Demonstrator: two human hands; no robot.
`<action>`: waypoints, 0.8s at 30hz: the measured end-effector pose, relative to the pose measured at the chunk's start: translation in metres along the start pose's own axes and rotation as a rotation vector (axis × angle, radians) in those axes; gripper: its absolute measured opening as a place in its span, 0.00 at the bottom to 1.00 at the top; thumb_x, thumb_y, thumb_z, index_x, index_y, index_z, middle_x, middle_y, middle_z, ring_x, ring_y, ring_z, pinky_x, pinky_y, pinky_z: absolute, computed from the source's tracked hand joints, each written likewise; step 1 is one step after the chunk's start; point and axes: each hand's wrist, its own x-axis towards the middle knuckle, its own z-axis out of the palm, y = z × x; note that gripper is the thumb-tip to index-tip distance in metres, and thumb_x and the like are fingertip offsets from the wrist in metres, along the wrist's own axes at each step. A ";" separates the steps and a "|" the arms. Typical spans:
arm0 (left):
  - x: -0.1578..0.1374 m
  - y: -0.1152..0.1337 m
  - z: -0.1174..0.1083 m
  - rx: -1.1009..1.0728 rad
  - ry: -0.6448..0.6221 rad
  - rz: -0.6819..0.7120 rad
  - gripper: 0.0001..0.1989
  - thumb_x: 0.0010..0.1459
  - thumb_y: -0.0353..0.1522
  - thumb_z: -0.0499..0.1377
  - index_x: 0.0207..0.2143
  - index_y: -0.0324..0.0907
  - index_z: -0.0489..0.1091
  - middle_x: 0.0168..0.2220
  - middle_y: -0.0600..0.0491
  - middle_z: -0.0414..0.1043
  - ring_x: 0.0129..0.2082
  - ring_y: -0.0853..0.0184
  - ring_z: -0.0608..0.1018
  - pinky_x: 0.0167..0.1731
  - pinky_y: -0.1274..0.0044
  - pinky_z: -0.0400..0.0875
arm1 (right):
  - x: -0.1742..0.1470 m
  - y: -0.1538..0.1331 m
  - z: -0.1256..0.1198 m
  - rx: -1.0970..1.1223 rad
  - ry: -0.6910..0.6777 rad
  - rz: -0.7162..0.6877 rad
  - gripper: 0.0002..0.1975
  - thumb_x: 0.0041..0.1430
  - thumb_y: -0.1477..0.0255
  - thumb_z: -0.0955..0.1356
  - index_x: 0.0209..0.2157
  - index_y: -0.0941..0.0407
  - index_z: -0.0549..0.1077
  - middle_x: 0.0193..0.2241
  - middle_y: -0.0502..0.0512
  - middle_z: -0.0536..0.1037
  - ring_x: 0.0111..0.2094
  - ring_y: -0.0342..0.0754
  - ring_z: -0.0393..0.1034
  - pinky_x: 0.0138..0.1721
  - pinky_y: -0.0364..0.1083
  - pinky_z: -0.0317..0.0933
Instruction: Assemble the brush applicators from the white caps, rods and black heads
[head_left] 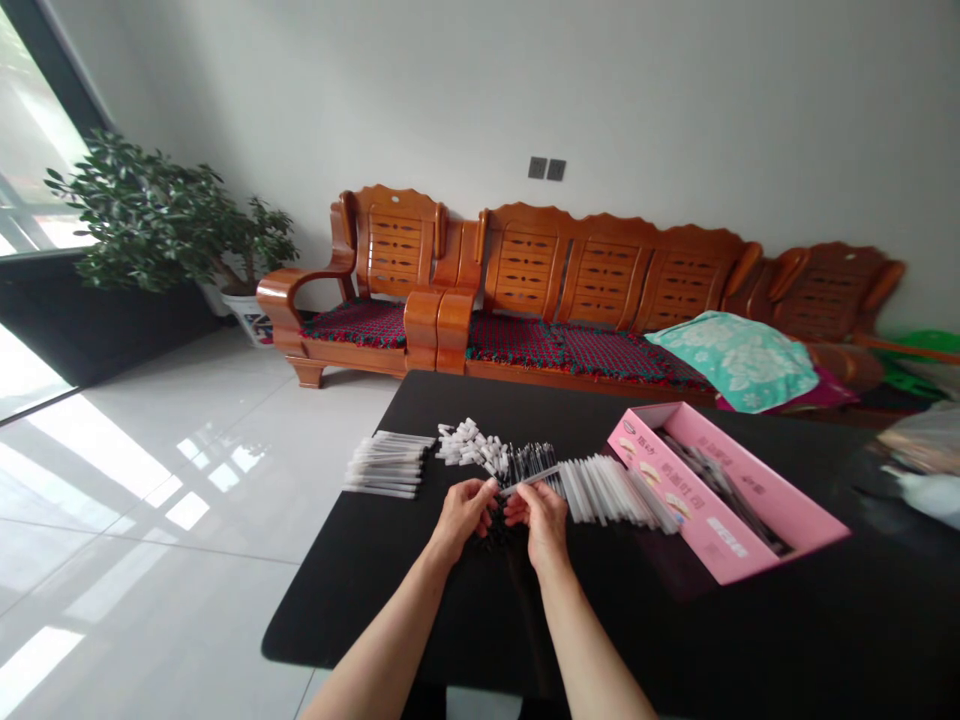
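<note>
My right hand [546, 512] is closed in a pinch on a slim translucent tube [541, 477], which slants up to the right. At the tube's lower left end, my left hand [463, 510] is closed with thumb and fingertips together; what they hold is too small to tell. Below and between the hands lie small black pieces [491, 537], partly hidden. Just beyond are a bunch of thin black sticks [531, 460] and a heap of short white caps [466, 443]. A row of clear tubes [611, 490] lies to the right, and a stack of pale sticks with dark ends [384, 468] to the left.
A pink open box [697, 510] with dark thin items inside stands on the black table [360, 590], right of the tubes. Plastic bags [930, 460] are at the far right. Behind the table runs a wooden sofa [525, 260]; a potted plant [161, 215] is at left.
</note>
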 end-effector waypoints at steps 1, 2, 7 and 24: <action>0.000 0.000 0.000 0.015 -0.018 -0.012 0.27 0.49 0.53 0.62 0.28 0.35 0.71 0.20 0.53 0.70 0.13 0.75 0.67 0.10 0.83 0.58 | 0.000 0.000 0.000 -0.002 -0.005 0.000 0.11 0.45 0.65 0.73 0.24 0.59 0.73 0.16 0.50 0.76 0.15 0.45 0.70 0.12 0.40 0.63; -0.001 0.000 0.000 0.023 -0.037 -0.019 0.27 0.50 0.53 0.61 0.25 0.35 0.70 0.18 0.54 0.69 0.12 0.76 0.65 0.09 0.84 0.56 | 0.000 0.000 0.000 -0.004 -0.009 0.000 0.11 0.46 0.65 0.73 0.24 0.59 0.73 0.16 0.50 0.76 0.14 0.45 0.70 0.12 0.40 0.63; -0.003 0.001 0.000 -0.012 -0.022 0.005 0.23 0.44 0.47 0.68 0.24 0.36 0.70 0.16 0.57 0.66 0.13 0.77 0.64 0.12 0.85 0.58 | 0.001 0.002 0.000 -0.015 -0.028 0.007 0.10 0.46 0.66 0.72 0.24 0.59 0.73 0.16 0.50 0.76 0.14 0.44 0.69 0.12 0.40 0.63; 0.007 -0.006 -0.038 0.562 0.369 0.247 0.06 0.52 0.27 0.61 0.32 0.42 0.78 0.27 0.53 0.75 0.26 0.69 0.75 0.30 0.78 0.68 | 0.001 0.006 -0.023 0.012 -0.004 0.043 0.07 0.45 0.69 0.68 0.26 0.58 0.73 0.10 0.44 0.68 0.11 0.42 0.62 0.11 0.40 0.58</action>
